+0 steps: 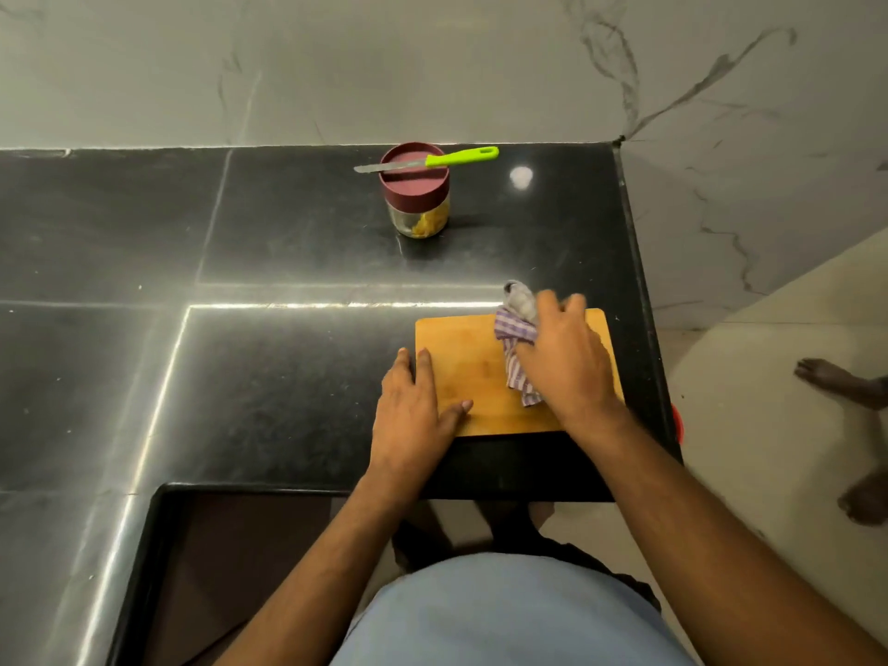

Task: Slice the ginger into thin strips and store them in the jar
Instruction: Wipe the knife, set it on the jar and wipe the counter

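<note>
A: Right of centre in the frame, the rectangular light wooden cutting board (480, 377) lies flat on the polished black stone counter (288, 377), close to its right edge.

B: And the right hand (567, 358) is on top of it, pressing a crumpled purple-and-white checked cloth (516, 348) against the board's upper right part.

A: Fingers?

B: Curled down together, clamped on the cloth. Their tips are blurred, so I can't tell more than that.

A: The left hand (415, 411) lies flat over the board's left edge, palm down, fingers stretched out and a little apart, thumb resting on the wood, gripping nothing.

B: Now look to the upper middle of the frame. The small clear glass jar with the round maroon lid (417, 197) stands upright on the counter, well apart from the board, lid on.

A: Yellowish ginger strips (429, 224) show through the glass at the bottom.

B: And across that lid lies the small knife with the lime-green plastic handle (432, 161), blade pointing left, handle sticking out to the right.
</note>
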